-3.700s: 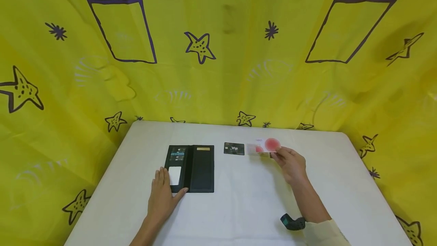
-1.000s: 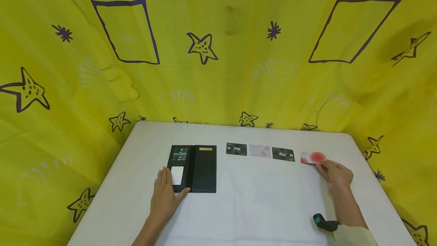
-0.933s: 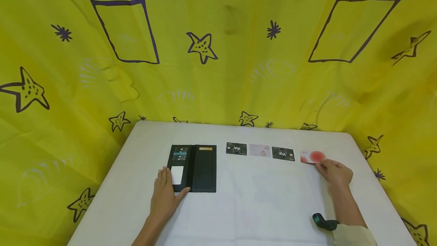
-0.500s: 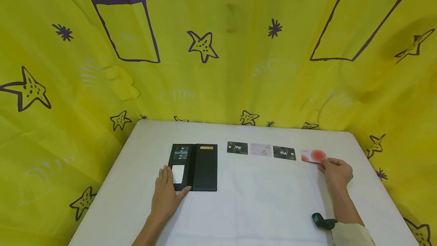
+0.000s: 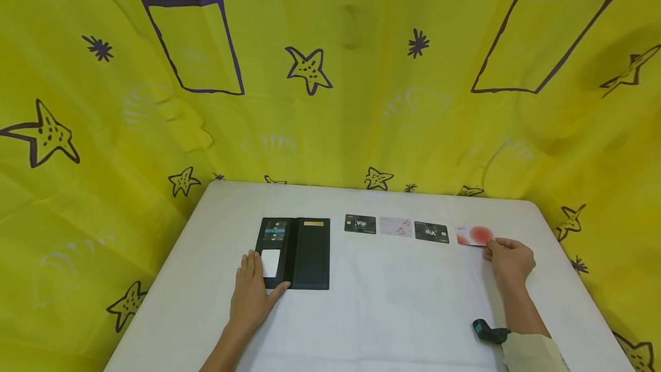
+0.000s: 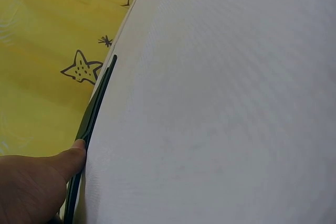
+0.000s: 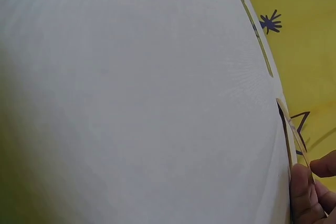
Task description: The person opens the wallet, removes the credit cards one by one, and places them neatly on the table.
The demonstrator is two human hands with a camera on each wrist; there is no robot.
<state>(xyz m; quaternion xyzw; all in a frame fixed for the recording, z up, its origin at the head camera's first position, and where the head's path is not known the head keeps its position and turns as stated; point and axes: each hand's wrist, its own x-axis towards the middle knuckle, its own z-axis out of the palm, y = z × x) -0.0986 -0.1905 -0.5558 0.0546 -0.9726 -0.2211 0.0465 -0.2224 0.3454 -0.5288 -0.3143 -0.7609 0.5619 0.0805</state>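
Note:
An open black wallet lies on the table in the head view, with several cards in its left slots and a white card in a lower pocket. My left hand rests along its left side, fingers straight, thumb at the bottom edge. My right hand pinches the right corner of a white card with a red circle; in the right wrist view the card tilts up from the cloth. To its left lie a black Vip card, a pale pink card and another black Vip card.
A white cloth covers the table. Behind it hangs a yellow curtain with drawn stars. A small black device sits at my right wrist by the sleeve.
Since the earliest frame my right hand has moved right with the red-circle card, and the pale pink card and second black card now lie in the row. My left hand stays at the wallet.

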